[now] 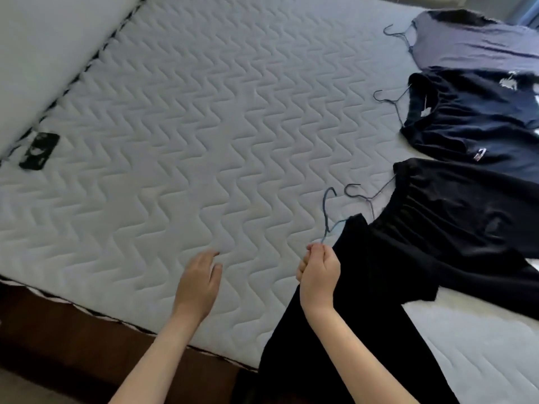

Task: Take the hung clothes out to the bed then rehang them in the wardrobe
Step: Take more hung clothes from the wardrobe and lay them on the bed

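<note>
Across a quilted white bed [204,126], a grey shirt [478,45], a navy shirt [472,121] and black shorts [455,217] lie on hangers along the right side. Nearest, a black top [364,287] drapes over the bed's edge. The right hand [319,275] has its grip pinching the blue hanger [328,217] of this top. The left hand [198,287] hovers beside it, grip loosely spread. A dark phone [39,150] lies far left.

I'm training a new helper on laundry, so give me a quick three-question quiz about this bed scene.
1. True or false: the left hand grips a hanger.
2. How many garments lie on the mattress with no hand touching them?
3. What lies on the mattress at the far left of the picture? A) phone B) book C) slipper

Key
1. False. It is open, and the right hand pinches the blue hanger of the held black garment.
2. Three: grey top, navy top, gathered black garment.
3. A
</note>
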{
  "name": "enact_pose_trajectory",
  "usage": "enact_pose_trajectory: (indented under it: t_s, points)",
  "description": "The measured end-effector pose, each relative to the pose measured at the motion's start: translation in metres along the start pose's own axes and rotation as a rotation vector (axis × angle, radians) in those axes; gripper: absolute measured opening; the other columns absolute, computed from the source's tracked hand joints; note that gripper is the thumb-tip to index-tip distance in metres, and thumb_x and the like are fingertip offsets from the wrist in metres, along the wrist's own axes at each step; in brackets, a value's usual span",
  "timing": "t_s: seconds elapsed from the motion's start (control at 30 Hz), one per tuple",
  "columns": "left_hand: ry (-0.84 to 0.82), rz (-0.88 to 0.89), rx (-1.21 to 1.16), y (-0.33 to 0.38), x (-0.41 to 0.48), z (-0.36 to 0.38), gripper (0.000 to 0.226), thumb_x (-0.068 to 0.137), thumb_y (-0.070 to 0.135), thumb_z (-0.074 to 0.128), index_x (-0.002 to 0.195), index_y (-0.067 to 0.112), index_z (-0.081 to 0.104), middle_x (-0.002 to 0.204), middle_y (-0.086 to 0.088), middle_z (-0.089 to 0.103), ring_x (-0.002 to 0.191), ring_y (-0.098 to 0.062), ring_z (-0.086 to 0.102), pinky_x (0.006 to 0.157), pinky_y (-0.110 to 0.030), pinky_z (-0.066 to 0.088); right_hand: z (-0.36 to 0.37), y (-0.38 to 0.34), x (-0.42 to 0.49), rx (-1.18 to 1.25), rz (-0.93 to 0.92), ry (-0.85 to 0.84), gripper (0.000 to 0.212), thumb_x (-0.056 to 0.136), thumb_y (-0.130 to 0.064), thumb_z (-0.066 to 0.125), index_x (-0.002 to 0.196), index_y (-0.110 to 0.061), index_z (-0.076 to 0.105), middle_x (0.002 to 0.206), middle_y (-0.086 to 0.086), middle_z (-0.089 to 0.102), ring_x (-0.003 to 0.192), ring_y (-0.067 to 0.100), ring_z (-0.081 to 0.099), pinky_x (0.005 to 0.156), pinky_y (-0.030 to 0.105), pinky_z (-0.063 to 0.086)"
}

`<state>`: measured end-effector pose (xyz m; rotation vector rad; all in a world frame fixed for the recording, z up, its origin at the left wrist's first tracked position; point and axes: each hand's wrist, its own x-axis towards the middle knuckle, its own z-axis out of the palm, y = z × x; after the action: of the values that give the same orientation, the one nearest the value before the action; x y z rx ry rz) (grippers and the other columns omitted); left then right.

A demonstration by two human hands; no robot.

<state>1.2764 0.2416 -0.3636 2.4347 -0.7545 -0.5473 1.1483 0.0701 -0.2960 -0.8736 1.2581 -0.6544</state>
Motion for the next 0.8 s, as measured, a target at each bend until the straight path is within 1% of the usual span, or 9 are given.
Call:
enact_pose_trajectory:
  t_s: [0.1,0.2,0.27,0.33,0.43,0.53,0.6,0.7,0.8]
  points:
    - [0.070,0.011,0.065,-0.054,0.064,0.021,0.054,0.089,0.035,0.033,0.122,0.003,0.061,0.122,-0.016,0.063,0.113,-0.036,0.056,0.097,-0.042,0.041,0.067,0.045,0.048,0.055,0.058,-0.025,0.026,0.101,-0.008,0.036,0.077,-0.008,0.046,0.052,-0.003,0.034,0.037,0.004,0.030,0.037,0.019,0.025]
    - [0.104,0.049,0.150,-0.100,0.123,0.047,0.059,0.086,0.033,0.032,0.124,-0.002,0.059,0.127,-0.023,0.061,0.116,-0.040,0.057,0.100,-0.047,0.041,0.120,0.079,0.097,0.132,0.116,-0.038,0.021,0.100,-0.007,0.035,0.082,-0.008,0.044,0.059,0.002,0.036,0.037,0.005,0.031,0.037,0.019,0.027]
    - [0.107,0.096,0.230,-0.122,0.161,0.064,0.058,0.085,0.031,0.034,0.128,0.000,0.057,0.131,-0.023,0.058,0.120,-0.039,0.055,0.103,-0.048,0.038,0.145,0.089,0.127,0.175,0.121,-0.039,0.019,0.101,-0.006,0.034,0.084,-0.010,0.042,0.062,0.003,0.036,0.040,0.006,0.033,0.038,0.020,0.030]
    - [0.102,0.146,0.309,-0.138,0.194,0.078,0.058,0.084,0.031,0.036,0.130,0.003,0.056,0.134,-0.021,0.057,0.122,-0.038,0.053,0.104,-0.047,0.035,0.163,0.092,0.155,0.183,0.088,-0.035,0.020,0.102,-0.008,0.032,0.085,-0.011,0.041,0.065,0.002,0.037,0.047,0.009,0.033,0.041,0.020,0.034]
    - [0.087,0.168,0.400,-0.147,0.237,0.093,0.058,0.084,0.035,0.036,0.131,0.008,0.056,0.136,-0.018,0.056,0.123,-0.040,0.052,0.104,-0.050,0.034,0.183,0.085,0.192,0.171,0.010,-0.015,0.023,0.104,-0.009,0.030,0.082,-0.013,0.038,0.067,0.002,0.037,0.052,0.011,0.033,0.045,0.020,0.036]
    - [0.062,0.157,0.443,-0.146,0.267,0.103,0.060,0.083,0.038,0.035,0.135,0.015,0.054,0.141,-0.012,0.053,0.129,-0.038,0.047,0.106,-0.053,0.031,0.201,0.079,0.226,0.165,-0.032,0.012,0.020,0.103,-0.009,0.030,0.086,-0.012,0.039,0.069,0.002,0.038,0.054,0.012,0.034,0.047,0.021,0.037]
    - [0.079,0.158,0.462,-0.146,0.276,0.107,0.059,0.085,0.039,0.034,0.139,0.020,0.050,0.145,-0.006,0.050,0.135,-0.033,0.043,0.109,-0.052,0.027,0.214,0.077,0.248,0.168,-0.034,0.032,0.017,0.103,-0.008,0.030,0.090,-0.011,0.039,0.069,0.002,0.037,0.053,0.012,0.033,0.048,0.021,0.037]
    - [0.123,0.172,0.456,-0.148,0.275,0.110,0.058,0.086,0.037,0.035,0.140,0.022,0.048,0.146,-0.002,0.049,0.139,-0.027,0.039,0.112,-0.048,0.025,0.234,0.069,0.279,0.196,-0.019,0.064,0.021,0.103,-0.009,0.029,0.086,-0.012,0.039,0.070,0.002,0.036,0.054,0.011,0.033,0.049,0.021,0.037]
    - [0.163,0.182,0.400,-0.149,0.277,0.110,0.055,0.087,0.036,0.036,0.138,0.022,0.052,0.144,-0.002,0.052,0.138,-0.026,0.042,0.114,-0.046,0.024,0.258,0.058,0.314,0.207,-0.031,0.098,0.014,0.104,-0.011,0.028,0.099,-0.008,0.040,0.077,0.004,0.039,0.056,0.012,0.036,0.054,0.021,0.039]
